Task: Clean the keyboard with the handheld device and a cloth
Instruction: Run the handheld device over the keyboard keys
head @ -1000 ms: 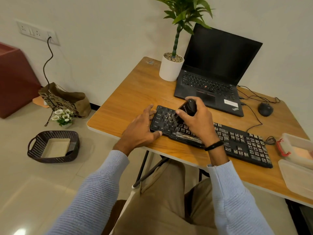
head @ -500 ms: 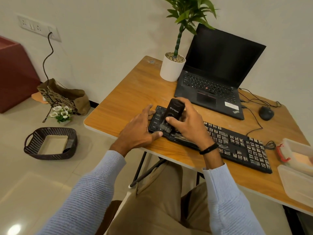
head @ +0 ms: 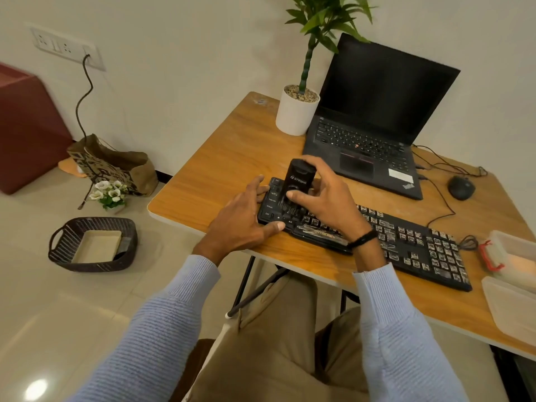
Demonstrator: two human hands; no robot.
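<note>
1. Head view: a black keyboard [head: 406, 245] lies slantwise along the near edge of a wooden table [head: 220, 169], its left end nearest the table's left side.
2. A black handheld device [head: 298, 181] stands almost upright on the keys at that left end, its lower tip down among them.
3. The right hand [head: 327, 207] grips the device, fingers wrapped round its back and the thumb pressed on its front; a dark band sits on that wrist.
4. The left hand [head: 243, 224] lies flat with spread fingers, holding nothing. Its fingertips touch the keyboard's left end and the thumb lies along the front edge.
5. Behind the keyboard an open laptop [head: 377, 117] shows a dark screen, with a white plant pot [head: 294, 116] just beside its left side and a mouse [head: 461, 187] to its right.
6. Clear plastic tubs [head: 513, 256] sit at the table's right edge.
7. On the floor to the left are a dark basket [head: 58, 250], a small bunch of white flowers [head: 108, 192] and a brown paper bag [head: 116, 166].
</note>
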